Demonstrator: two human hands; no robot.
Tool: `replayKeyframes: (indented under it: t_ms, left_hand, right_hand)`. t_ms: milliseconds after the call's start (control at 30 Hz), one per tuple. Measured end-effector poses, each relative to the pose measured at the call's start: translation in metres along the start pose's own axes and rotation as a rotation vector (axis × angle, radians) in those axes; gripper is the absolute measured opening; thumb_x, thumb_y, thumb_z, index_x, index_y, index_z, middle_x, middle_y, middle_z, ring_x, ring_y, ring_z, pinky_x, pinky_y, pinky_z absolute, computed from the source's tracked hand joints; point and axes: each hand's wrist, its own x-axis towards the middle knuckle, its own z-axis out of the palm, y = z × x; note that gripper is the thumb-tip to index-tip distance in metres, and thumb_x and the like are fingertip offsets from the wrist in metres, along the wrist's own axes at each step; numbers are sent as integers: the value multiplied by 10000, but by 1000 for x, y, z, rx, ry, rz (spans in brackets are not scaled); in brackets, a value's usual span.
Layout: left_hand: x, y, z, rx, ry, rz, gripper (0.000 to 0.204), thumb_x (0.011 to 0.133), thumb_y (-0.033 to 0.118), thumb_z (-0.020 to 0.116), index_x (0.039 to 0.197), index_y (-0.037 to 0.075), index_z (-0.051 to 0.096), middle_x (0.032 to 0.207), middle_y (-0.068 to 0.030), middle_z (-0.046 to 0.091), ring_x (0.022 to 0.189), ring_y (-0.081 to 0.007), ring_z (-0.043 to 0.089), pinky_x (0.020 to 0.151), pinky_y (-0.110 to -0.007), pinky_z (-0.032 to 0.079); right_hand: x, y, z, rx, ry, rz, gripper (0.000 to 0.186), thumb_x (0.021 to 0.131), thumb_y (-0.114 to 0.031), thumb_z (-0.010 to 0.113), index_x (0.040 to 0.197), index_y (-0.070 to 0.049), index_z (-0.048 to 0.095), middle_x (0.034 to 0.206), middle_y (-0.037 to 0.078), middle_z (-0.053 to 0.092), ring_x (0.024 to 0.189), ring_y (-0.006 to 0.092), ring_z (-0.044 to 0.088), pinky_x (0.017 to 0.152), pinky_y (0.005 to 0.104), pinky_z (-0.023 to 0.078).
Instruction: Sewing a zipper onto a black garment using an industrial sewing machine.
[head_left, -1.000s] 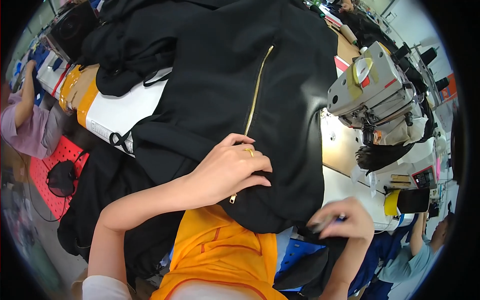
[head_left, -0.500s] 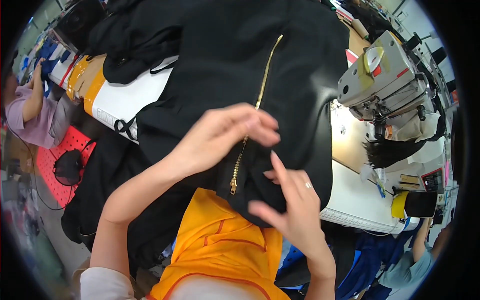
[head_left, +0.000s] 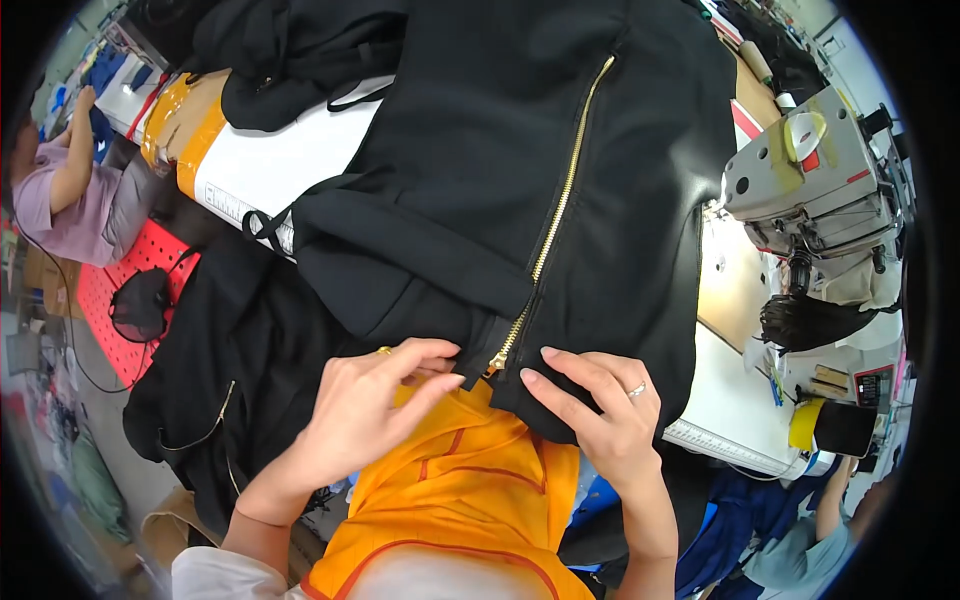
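Note:
A black garment (head_left: 500,150) lies spread in front of me, with a gold metal zipper (head_left: 563,195) running down it at a slant. The zipper's lower end and slider (head_left: 497,362) sit near the garment's bottom edge, just above my lap. My left hand (head_left: 375,400) is at that edge, left of the zipper, thumb and fingers apart beside the cloth. To the right of the zipper, my right hand (head_left: 605,400) rests its index finger and thumb on the cloth with a gap between them. A ring shows on this hand. An orange apron (head_left: 450,500) covers my lap.
A sewing machine (head_left: 810,180) stands on the white table (head_left: 735,390) at the right. More black cloth (head_left: 230,350) with zippers hangs at the left, near a red perforated panel (head_left: 140,250). A person in purple (head_left: 75,190) sits far left; another (head_left: 810,540) shows at lower right.
Both hands have come down from above the garment to its lower edge, and my left hand has left the zipper. The garment has shifted right in view, and a folded strip now lies left of the zipper.

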Motion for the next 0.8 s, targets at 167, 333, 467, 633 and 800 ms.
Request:
replayKeyframes:
  t_ms: [167,333,467,633,800]
  left_hand:
    - [0,-2,10,-79,-29,-75,291,790,94,761,1021,-28,634,879,-103,709,818,-163,702,742,-265,550]
    - [2,-7,26,-460,-144,-123,328,787,48,760,1075,-21,620,956,-63,683,881,-126,666,772,-258,540]
    - [6,-5,28,-653,-180,-11,222,846,-34,645,1062,-19,596,964,-81,649,893,-120,657,825,-255,525]
    - [22,13,18,-318,-65,215,226,773,-114,581,984,-36,602,948,-114,580,848,-239,643,751,-287,516]
    - [30,15,30,-150,71,435,264,753,-121,559,1010,-65,579,1091,-208,600,955,-388,612,795,-355,503]
  right_hand:
    - [-2,1,2,2,21,-11,318,693,-129,628,987,-187,733,1043,-13,666,844,140,599,674,259,472]
    - [0,3,1,34,18,-10,335,678,-121,642,999,-162,731,1021,4,664,844,164,601,696,277,479]
    - [18,-11,-11,136,-63,148,434,661,-134,716,1094,-115,694,907,25,639,817,198,594,702,307,481]
    - [18,-3,-3,91,66,2,531,631,-107,774,1150,-73,667,834,30,599,720,189,581,626,288,486]
    - [28,3,1,102,207,-116,462,603,-83,733,1065,-96,715,754,-1,533,559,116,509,481,223,435]
